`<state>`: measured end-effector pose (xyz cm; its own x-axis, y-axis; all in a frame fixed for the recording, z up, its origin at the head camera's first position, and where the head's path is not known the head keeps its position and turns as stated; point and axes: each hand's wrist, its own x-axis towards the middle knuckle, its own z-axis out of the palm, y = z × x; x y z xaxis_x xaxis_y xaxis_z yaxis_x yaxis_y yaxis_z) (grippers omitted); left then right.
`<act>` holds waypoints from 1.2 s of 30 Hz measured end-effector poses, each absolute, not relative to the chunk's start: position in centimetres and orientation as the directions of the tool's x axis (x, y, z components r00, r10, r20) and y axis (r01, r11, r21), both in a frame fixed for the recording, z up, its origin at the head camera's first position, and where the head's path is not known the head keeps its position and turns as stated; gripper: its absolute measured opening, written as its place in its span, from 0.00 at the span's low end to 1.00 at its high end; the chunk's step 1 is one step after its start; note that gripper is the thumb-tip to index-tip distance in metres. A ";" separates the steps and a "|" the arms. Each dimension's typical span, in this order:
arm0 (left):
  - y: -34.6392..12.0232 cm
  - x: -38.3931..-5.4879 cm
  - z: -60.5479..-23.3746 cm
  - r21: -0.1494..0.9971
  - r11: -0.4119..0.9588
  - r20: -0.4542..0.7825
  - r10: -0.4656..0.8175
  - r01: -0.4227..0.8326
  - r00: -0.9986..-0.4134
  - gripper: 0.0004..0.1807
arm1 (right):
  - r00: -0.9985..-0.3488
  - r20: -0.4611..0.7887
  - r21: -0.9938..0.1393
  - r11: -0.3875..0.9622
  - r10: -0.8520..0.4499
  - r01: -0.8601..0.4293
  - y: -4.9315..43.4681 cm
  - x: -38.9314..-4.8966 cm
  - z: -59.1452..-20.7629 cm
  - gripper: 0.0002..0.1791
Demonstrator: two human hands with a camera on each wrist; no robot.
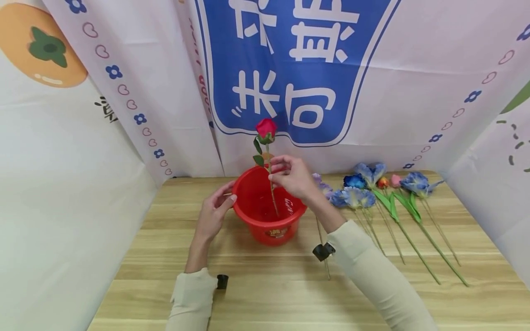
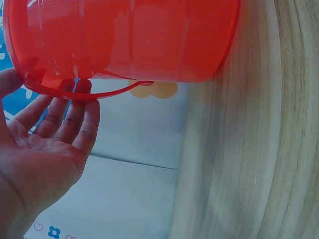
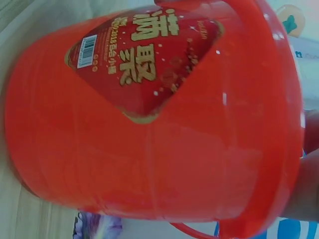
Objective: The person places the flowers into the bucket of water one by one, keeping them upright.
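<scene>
A red plastic bucket (image 1: 255, 228) stands upright on the wooden table, a label (image 3: 144, 64) on its side. At its left rim, my left hand (image 1: 212, 216) holds on with the thumb at the edge and the fingers outside, by the thin red handle (image 2: 117, 92). My right hand (image 1: 293, 178) pinches the stem of a red artificial rose (image 1: 266, 128) above the bucket. The bloom points up, and the stem's lower part reaches down inside the bucket. Whether its tip touches the bottom, I cannot tell. In the right wrist view, the bucket hides most of the right hand.
To the right on the table (image 1: 256, 301) lie several artificial flowers: blue blooms (image 1: 358, 196), an orange bud (image 1: 383, 182), a pink bud (image 1: 395, 180) and a purple flower (image 1: 322, 184) partly behind my right arm. A printed cloth (image 1: 393, 105) hangs behind the table.
</scene>
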<state>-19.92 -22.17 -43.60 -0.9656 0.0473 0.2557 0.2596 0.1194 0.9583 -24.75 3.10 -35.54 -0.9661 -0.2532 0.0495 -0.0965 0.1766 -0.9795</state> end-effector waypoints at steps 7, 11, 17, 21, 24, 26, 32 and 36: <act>-22.1 -19.8 -43.6 0.957 0.139 0.252 0.044 0.256 -0.967 0.25 | -0.955 -0.042 -0.988 0.153 -0.294 -0.004 1.6 -25.3 -36.2 0.20; -22.1 -19.8 -43.7 0.959 0.141 0.240 0.046 0.245 -0.970 0.26 | -0.949 -0.092 -0.984 0.172 -0.301 0.040 1.1 -25.5 -36.8 0.18; -22.1 -19.8 -43.6 0.961 0.145 0.232 0.049 0.237 -0.971 0.26 | -0.945 -0.134 -0.972 0.227 -0.297 0.066 0.9 -25.5 -37.2 0.16; -22.2 -19.8 -43.4 0.960 0.157 0.226 0.052 0.231 -0.973 0.26 | -0.937 -0.157 -0.955 0.291 -0.313 0.063 1.0 -25.5 -37.3 0.17; -22.2 -19.8 -43.6 0.960 0.153 0.229 0.049 0.234 -0.972 0.26 | -0.927 -0.173 -0.939 0.340 -0.333 0.054 1.1 -25.4 -37.5 0.18; -22.1 -19.8 -43.7 0.959 0.147 0.236 0.046 0.240 -0.971 0.26 | -0.924 -0.176 -0.929 0.367 -0.340 0.042 1.1 -25.2 -37.4 0.19; -22.0 -19.8 -43.8 0.957 0.144 0.246 0.043 0.250 -0.968 0.25 | -0.933 -0.156 -0.911 0.412 -0.325 0.009 1.4 -24.8 -37.0 0.21; -22.1 -19.8 -43.6 0.957 0.154 0.241 0.043 0.245 -0.970 0.25 | -0.936 -0.120 -0.922 0.388 -0.331 -0.019 1.9 -24.3 -36.2 0.21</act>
